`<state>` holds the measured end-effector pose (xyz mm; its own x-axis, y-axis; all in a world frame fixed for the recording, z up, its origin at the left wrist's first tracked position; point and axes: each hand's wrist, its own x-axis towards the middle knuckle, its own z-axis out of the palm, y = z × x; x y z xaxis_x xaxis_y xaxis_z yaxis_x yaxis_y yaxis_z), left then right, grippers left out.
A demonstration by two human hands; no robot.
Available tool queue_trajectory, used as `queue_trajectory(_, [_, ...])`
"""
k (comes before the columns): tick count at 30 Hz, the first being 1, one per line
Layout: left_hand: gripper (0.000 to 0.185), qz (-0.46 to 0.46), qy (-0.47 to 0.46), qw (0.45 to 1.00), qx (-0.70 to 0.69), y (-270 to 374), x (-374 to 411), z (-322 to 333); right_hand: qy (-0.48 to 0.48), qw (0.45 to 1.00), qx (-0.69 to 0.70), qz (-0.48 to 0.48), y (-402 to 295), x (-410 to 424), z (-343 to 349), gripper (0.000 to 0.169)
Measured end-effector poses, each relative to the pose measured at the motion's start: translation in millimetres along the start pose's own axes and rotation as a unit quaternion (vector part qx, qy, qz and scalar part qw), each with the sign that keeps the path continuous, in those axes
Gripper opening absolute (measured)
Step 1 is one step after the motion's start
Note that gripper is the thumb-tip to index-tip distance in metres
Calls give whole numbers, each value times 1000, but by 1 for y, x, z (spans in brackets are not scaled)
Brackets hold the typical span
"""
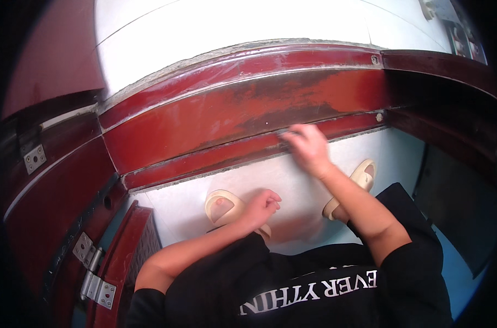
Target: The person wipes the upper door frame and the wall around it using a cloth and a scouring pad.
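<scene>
A wide red door threshold [240,110] crosses the view, its middle strip worn to dark brown in patches. My right hand [308,145] is on the near raised edge [203,160] of the threshold, blurred, with its fingers closed around a small dark thing [282,133] that I cannot identify. My left hand [262,207] hangs above the pale floor beside my left slipper [219,207], fingers loosely curled, with nothing seen in it. The other cream slipper [363,176] stands below my right forearm.
Dark red door frame [51,192] rises at the left, with a metal hinge [94,270] joined to a red door edge [123,254]. Another hinge plate [35,159] sits higher up. White floor tiles [232,28] lie beyond the threshold. A dark panel [453,205] stands at the right.
</scene>
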<state>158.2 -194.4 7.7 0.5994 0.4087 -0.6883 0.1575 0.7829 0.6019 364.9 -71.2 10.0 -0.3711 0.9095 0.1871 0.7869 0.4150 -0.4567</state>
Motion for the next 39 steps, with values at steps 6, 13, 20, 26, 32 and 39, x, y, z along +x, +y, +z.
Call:
queue_trajectory(6, [17,0,-68,992,102,11,11,10,7,1000,-19,3,-22,16,5,26])
queue_trajectory(13, [15,113,66,980,147,13,8,14,-148,976,38,-155,-95,72,57,22])
queue_trajectory(20, [15,5,1,994,113,4,1,4,-171,968,-30,-178,-16,43,-6,30])
queue_trajectory(26, [17,53,18,983,173,13,6,5,-178,948,58,-257,-93,88,64,14])
queue_trajectory(32, [20,183,103,972,109,27,18,17,-143,939,42,-309,-154,120,101,11])
queue_trajectory(39, [20,71,-1,982,173,36,26,13,-220,961,133,-105,-74,99,22,14])
